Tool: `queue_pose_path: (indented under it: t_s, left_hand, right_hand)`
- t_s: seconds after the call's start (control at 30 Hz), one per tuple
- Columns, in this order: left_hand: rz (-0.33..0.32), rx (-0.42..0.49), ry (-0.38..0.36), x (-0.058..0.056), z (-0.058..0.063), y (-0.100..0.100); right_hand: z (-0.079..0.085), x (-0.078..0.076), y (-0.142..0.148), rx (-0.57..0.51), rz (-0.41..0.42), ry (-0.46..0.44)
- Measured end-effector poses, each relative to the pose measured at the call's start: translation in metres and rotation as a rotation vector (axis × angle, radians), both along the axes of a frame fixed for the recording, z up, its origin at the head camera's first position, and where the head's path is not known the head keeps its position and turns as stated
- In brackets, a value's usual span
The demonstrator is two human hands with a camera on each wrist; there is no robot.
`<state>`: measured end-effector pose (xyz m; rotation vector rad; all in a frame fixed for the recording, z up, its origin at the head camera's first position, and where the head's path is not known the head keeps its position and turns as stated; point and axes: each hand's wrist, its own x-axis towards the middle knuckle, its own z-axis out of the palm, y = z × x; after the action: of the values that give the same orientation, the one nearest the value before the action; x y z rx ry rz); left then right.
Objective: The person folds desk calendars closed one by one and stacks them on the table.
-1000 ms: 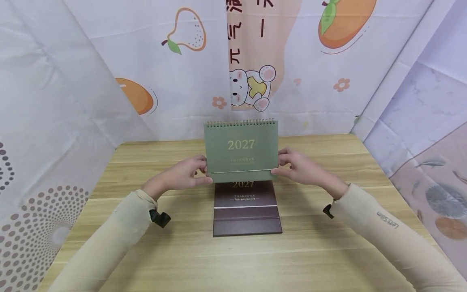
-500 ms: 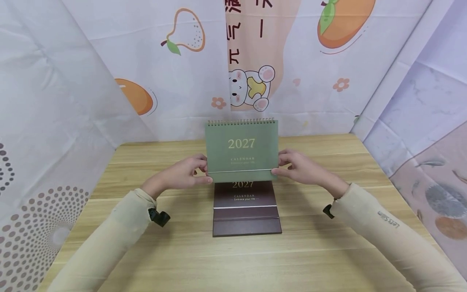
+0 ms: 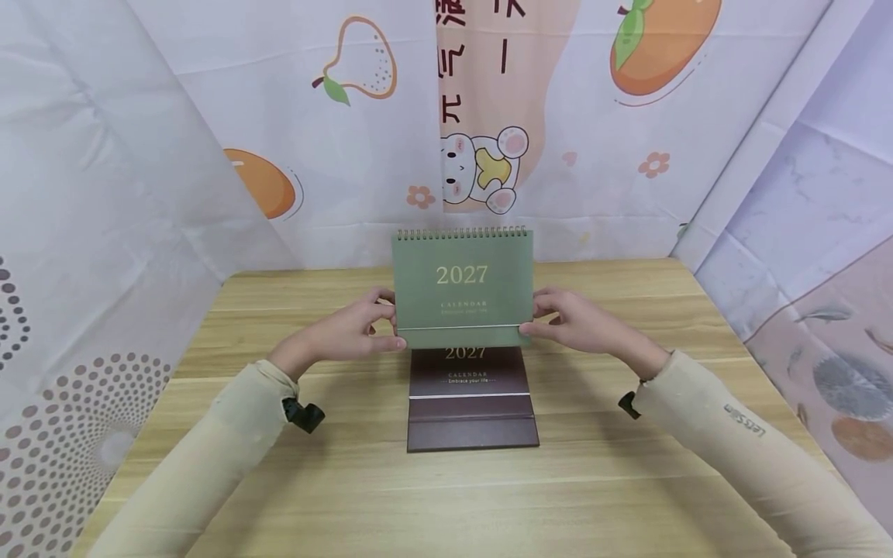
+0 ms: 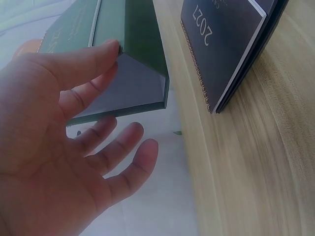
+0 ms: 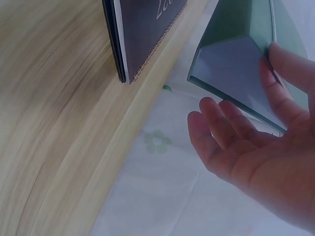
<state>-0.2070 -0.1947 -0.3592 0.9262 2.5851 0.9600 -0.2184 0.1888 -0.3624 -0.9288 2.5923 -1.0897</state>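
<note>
A green spiral-bound 2027 desk calendar point(image 3: 462, 291) is held up between both hands, its stand folded out in a wedge shape. My left hand point(image 3: 352, 329) pinches its left edge; in the left wrist view the thumb and index finger grip it while the other fingers stay off it. At the right edge, my right hand point(image 3: 575, 319) pinches with thumb and index finger, and its remaining fingers point(image 5: 211, 128) are spread below. In front of it, a dark maroon 2027 desk calendar point(image 3: 470, 407) lies on the table, its top hidden behind the green one in the head view.
The wooden table point(image 3: 335, 480) extends around both calendars. Behind it hangs a white curtain point(image 3: 586, 186) printed with fruit and a cartoon figure. More printed cloth point(image 3: 77, 232) closes off the left side, with a similar cloth point(image 3: 802, 256) on the right.
</note>
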Motion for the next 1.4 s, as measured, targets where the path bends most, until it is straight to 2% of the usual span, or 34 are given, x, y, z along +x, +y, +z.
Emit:
queue_pose_path:
  t_s: [0.27,0.6,0.97,1.4]
  left_hand:
    - [-0.001,0.018,-0.036,0.0017,0.0008,-0.0011]
    - [-0.003,0.008,-0.066,0.0016,0.0018,-0.0031]
    - [0.003,0.038,-0.119,0.0019,0.003,-0.0062]
    - [-0.009,0.079,-0.128,0.0013,0.0044,-0.0062]
  right_hand:
    - [-0.0015,0.0002,0.0012,-0.041,0.01,-0.033]
    - [-0.0009,0.0032,0.0019,-0.073,0.008,-0.123]
    - [-0.0017,0.0035,0.0026,-0.086,0.016,-0.102]
    - [-0.0009,0.0047,0.0036,-0.079,0.004,-0.116]
